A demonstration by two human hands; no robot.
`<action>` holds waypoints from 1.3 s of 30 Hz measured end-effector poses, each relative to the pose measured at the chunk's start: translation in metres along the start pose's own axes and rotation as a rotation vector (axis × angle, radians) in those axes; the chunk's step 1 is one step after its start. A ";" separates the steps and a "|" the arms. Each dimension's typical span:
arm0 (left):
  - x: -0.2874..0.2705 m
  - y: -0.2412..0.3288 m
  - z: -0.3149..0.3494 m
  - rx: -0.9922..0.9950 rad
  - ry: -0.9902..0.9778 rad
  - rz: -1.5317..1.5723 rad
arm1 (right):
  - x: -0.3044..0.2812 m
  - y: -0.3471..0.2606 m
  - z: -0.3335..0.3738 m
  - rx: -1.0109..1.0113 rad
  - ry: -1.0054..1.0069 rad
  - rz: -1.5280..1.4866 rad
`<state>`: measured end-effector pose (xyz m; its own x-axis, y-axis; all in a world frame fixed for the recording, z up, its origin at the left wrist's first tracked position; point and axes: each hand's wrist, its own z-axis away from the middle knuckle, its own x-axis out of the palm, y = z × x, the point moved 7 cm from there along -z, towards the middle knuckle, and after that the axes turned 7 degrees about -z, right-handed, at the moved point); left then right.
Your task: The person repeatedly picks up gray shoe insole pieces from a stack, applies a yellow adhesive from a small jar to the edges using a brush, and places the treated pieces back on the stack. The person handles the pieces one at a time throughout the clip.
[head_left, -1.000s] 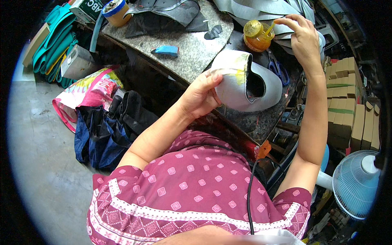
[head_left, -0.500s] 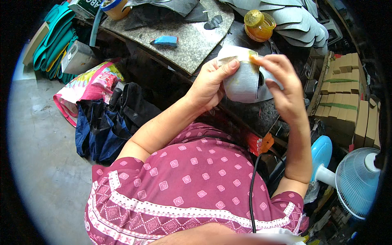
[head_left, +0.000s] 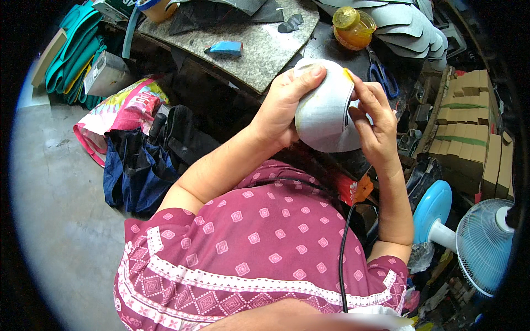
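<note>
My left hand point(head_left: 280, 107) grips a curved light-grey shoe upper point(head_left: 323, 121), thumb on its outer face and fingers behind. At the upper's right edge is my right hand point(head_left: 378, 124), its fingers curled. A small yellow piece point(head_left: 348, 75), seemingly wet with glue, shows at the tip of the index finger against that edge; its shape is mostly hidden. Beyond the hands stands a glass jar of amber glue point(head_left: 358, 37) with a yellowish crusted lump at its top. Scissors with dark blue handles point(head_left: 385, 80) lie to the right of the upper.
A speckled stone slab point(head_left: 254, 69) bears a blue block point(head_left: 226, 48) and black scraps point(head_left: 289, 25). Stacked grey pieces point(head_left: 406, 27) lie at the far right, above bundled tan boxes point(head_left: 462, 116). A fan point(head_left: 483, 245) stands at right; bags point(head_left: 135, 171) sit at left.
The upper has been turned and lowered slightly, so a broader smooth face shows. My right hand has moved down and left, closer against its edge. The scissors have come into sight.
</note>
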<state>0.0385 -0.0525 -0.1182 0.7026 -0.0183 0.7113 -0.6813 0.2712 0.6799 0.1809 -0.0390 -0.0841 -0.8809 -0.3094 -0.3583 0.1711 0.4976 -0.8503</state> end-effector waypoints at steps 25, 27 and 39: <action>-0.026 -0.005 -0.022 -0.027 0.133 0.036 | -0.002 -0.020 -0.010 -0.192 -0.097 0.190; -0.024 -0.006 -0.021 -0.031 0.132 0.022 | -0.013 -0.017 -0.017 -0.170 -0.015 0.053; -0.024 0.000 -0.025 0.022 0.119 -0.018 | -0.002 -0.016 -0.015 -0.092 -0.179 -0.140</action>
<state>0.0269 -0.0277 -0.1401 0.7331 0.0917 0.6739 -0.6720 0.2508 0.6968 0.1728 -0.0339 -0.0640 -0.7996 -0.5151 -0.3087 0.0043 0.5091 -0.8607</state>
